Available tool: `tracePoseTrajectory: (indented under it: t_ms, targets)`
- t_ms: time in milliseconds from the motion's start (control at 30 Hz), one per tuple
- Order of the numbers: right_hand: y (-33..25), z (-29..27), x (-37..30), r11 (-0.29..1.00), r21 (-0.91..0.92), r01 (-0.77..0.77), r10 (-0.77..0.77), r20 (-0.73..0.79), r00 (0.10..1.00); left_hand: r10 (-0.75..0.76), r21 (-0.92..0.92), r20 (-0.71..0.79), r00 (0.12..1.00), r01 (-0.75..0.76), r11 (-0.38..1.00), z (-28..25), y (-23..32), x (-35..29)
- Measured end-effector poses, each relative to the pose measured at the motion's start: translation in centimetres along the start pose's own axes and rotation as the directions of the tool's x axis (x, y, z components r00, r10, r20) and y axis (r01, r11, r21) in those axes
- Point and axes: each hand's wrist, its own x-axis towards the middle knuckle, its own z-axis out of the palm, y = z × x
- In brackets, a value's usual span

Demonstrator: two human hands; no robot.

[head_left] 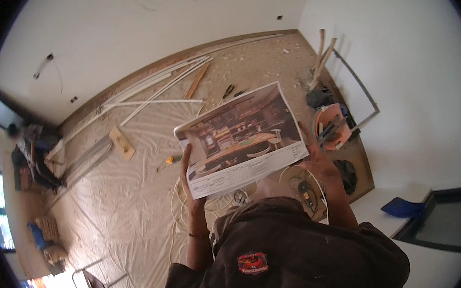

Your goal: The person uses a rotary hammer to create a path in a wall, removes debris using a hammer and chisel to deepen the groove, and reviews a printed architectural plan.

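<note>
A large printed sheet (241, 137) is held up in front of me, tilted with its right side higher. It bears a coloured picture of a kitchen with a table and chairs, above a white strip of small print. My left hand (187, 178) grips its left edge, the thumb side lying along the border. On the opposite edge, my right hand (318, 161) holds the lower right side, with fingers partly behind the paper. Below the sheet, loops of pale cable (179, 217) lie on the floor, beside a dark corded power tool (307, 195).
Clear plastic sheeting (115, 209) covers much of the floor. Long white strips (153, 79) and a wooden board (122, 143) lie ahead left. An orange bucket (332, 127) with tools stands right, near wooden handles (322, 62). Another person (34, 153) sits far left; a chair (98, 287) stands lower left.
</note>
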Motion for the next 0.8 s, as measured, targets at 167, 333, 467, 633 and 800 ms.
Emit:
tracePoseTrajectory:
  t_ms: [167,333,467,633,800]
  targets:
    - [-0.7,0.9,-0.8,0.967,-0.240,0.088,-0.095,-0.016,0.995,-0.009,0.041,-0.007,1.000,0.009,0.999,0.4,1.0,0.3]
    - [-1.6,1.4,0.2,0.915,-0.385,0.119,-0.154,-0.059,0.986,0.000,-0.057,0.034,0.999,0.002,0.998,0.8,2.5,0.9]
    - [-2.5,1.2,2.7,0.922,-0.378,0.086,-0.151,-0.147,0.978,-0.023,0.126,0.023,0.999,0.020,0.992,0.3,2.7,1.1]
    - [-2.8,1.4,4.7,0.966,-0.252,-0.054,-0.003,-0.221,0.975,0.054,0.326,0.094,0.994,-0.082,0.942,-3.5,0.7,1.6]
    - [-2.0,-0.2,4.5,0.974,-0.168,-0.153,0.144,-0.061,0.988,0.256,0.224,-0.081,0.963,-0.233,0.946,-3.6,3.6,4.7]
